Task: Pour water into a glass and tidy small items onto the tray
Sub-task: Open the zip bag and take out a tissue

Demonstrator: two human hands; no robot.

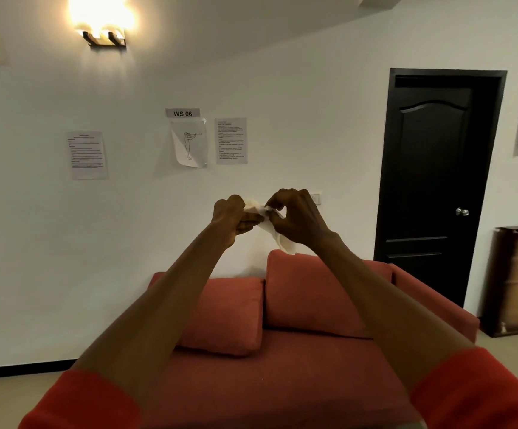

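Both hands, left hand (231, 216) and right hand (295, 216), pinch a crumpled white tissue (270, 226) held up between them, above a red sofa (282, 351) against a white wall (298, 125) beside a dark door (431, 181).

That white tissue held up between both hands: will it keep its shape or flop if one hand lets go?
The white tissue is probably floppy: its free end droops below the right hand. It looks thin and crumpled, so likely very light and easy to tear. The left hand also pinches it, so releasing either side would likely leave it dangling.
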